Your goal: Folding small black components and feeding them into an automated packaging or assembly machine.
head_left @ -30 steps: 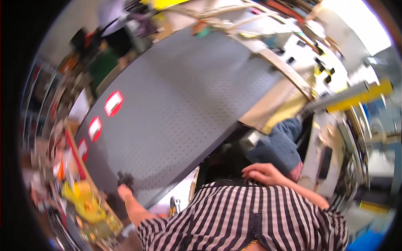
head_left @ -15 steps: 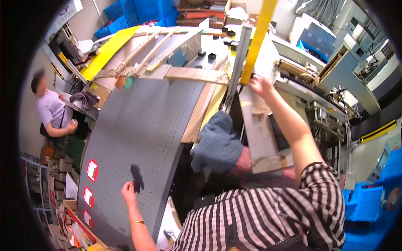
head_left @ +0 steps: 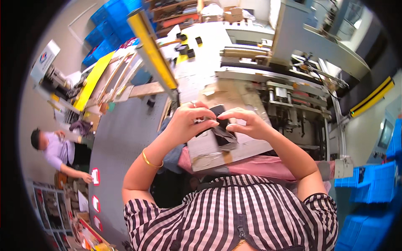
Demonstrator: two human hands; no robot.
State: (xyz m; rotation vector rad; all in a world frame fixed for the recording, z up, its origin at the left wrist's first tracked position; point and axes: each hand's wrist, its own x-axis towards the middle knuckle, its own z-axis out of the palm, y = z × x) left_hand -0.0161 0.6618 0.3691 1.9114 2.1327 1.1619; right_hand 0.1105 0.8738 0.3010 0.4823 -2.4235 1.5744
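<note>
Blue plastic crates (head_left: pixel 106 31) are stacked in the far left background, with a white worktop (head_left: pixel 211 62) below the shelving and small black boxes (head_left: pixel 183 49) set near its left side. Nearer, a small black box-like piece (head_left: pixel 218 110) is held between the left hand (head_left: pixel 190 120) and the right hand (head_left: pixel 250 122), over the left half of a flat, pale-grey board (head_left: pixel 251 148). Its sides are met by the left thumb and forefinger, nearly closed, and by the right thumb and forefinger, slightly parted; its lower part is blurred, so whether it is touching the board cannot be told. Bare surface is shown toward the near right corner of the board. Along the near edge, pink striped cloth (head_left: pixel 268 165) is bunched; beyond the right edge, metal machinery (head_left: pixel 289 100) is mounted. At the left, a dark-grey perforated table (head_left: pixel 121 138) is reached at its outer edge by a co-worker's hand (head_left: pixel 87 178).
</note>
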